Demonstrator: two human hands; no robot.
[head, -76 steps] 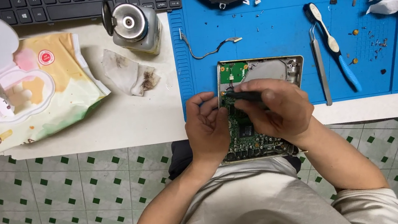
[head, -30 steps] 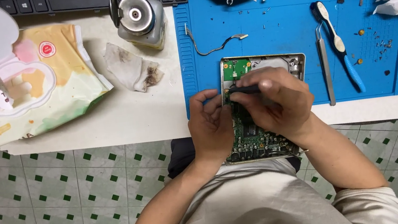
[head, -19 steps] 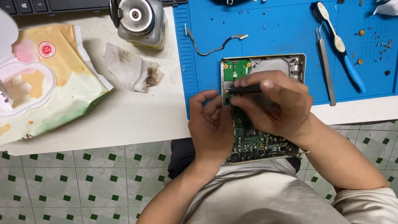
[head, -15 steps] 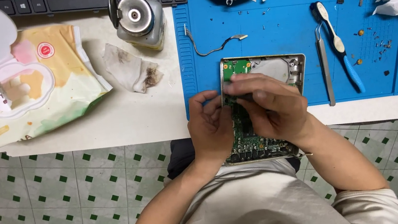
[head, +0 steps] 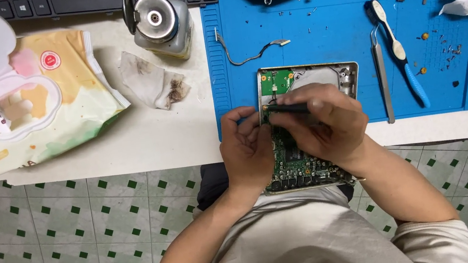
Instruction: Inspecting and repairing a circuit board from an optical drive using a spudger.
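Right hand (head: 321, 122) gripping dark tool (head: 286, 108), tip shifted back left onto circuit board (head: 296, 162) edge; left hand (head: 246, 148) curled round board, steadying. Probing continues.

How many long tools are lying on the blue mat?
2: metal tweezers and, just right of them, a blue-and-white toothbrush, both right of the circuit board. A third, dark tool is in the right hand, not lying down. Others may be hidden.
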